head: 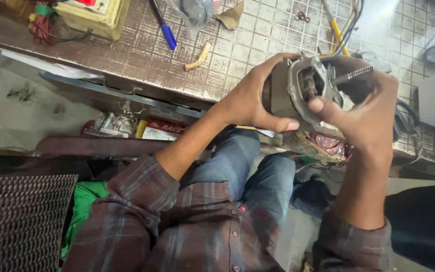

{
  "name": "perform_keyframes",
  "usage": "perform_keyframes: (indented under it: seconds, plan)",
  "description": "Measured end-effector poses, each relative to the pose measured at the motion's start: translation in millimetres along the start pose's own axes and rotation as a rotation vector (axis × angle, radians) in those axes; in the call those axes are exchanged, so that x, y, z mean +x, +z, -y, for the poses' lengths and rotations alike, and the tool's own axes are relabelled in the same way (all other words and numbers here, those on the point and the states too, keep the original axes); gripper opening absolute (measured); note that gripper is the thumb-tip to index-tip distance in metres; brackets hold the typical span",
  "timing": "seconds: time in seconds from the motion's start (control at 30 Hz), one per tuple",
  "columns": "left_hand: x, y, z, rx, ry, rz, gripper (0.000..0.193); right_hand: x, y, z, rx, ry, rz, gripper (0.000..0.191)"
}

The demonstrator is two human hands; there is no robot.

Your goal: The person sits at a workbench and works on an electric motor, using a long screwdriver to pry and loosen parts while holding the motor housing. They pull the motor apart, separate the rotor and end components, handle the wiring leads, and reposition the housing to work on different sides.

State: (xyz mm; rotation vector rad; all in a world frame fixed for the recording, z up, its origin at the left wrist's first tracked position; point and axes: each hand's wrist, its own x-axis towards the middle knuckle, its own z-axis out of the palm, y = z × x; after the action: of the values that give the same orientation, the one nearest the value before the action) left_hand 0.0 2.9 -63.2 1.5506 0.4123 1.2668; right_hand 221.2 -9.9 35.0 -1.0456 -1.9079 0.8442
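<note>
A small electric motor (298,90), brown-bodied with a grey metal end frame, is held in the air above my lap, in front of the workbench. My left hand (250,98) wraps around the motor's brown body from the left, thumb along its lower edge. My right hand (371,108) grips the motor from the right, its thumb pressed on the grey end frame. A threaded metal shaft (354,74) sticks out past my right fingers. Yellow and dark wires (346,38) lead from the motor up across the bench.
The tiled workbench (237,55) carries a blue pen (164,27), a yellow box (94,17) with a red wire bundle, a plastic bag (195,11) and small scraps. A shelf below holds packets (149,130). A woven dark seat (21,221) stands lower left.
</note>
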Motion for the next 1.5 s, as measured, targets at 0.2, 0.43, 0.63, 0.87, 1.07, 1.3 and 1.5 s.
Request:
perform_keyframes:
  seconds: [0.2, 0.43, 0.63, 0.87, 1.07, 1.3, 1.5]
  plan:
    - [-1, -1, 1, 0.015, 0.009, 0.011, 0.104, -7, 4, -2, -0.020, 0.000, -0.079, 0.075]
    - [0, -1, 4, -0.162, 0.039, 0.040, 0.095, -7, 5, -5, 0.051, 0.036, -0.085, 0.072]
    - [1, -2, 8, 0.025, 0.081, 0.027, 0.103, -5, 0, -5, 0.094, 0.031, 0.015, 0.080]
    - [1, -1, 11, -0.077, 0.088, 0.069, 0.107, -2, 12, 9, 0.100, -0.028, 0.016, 0.085]
    - [-3, -2, 13, -0.193, 0.073, 0.091, 0.108, 0, 13, 17, 0.196, -0.019, 0.090, 0.089]
    - [-1, -2, 13, -0.065, 0.109, 0.067, 0.110, -5, 14, 7, 0.210, 0.007, 0.020, 0.085]
    - [-1, -2, 10, -0.029, 0.081, 0.074, 0.112, -6, 12, 10, 0.144, 0.025, 0.017, 0.088]
